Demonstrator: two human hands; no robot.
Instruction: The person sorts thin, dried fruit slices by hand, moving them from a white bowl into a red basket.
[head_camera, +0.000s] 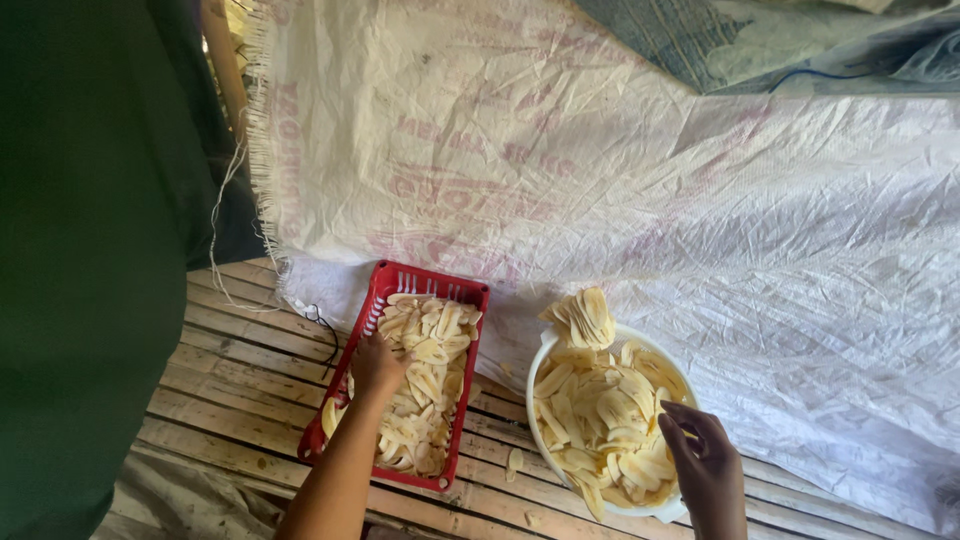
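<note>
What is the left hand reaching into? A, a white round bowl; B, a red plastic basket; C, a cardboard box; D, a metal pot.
B: the left hand rests among pale slices in the red plastic basket, while the right hand is at the white bowl.

Beyond your hands, a crumpled white woven sack (620, 180) spreads wide; beneath them run bamboo slats (230, 390), green cloth (80, 250) hanging left.

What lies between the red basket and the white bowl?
In the head view, a strip of slatted bamboo floor lies between the red basket and the white bowl, with one loose pale slice on it.
</note>
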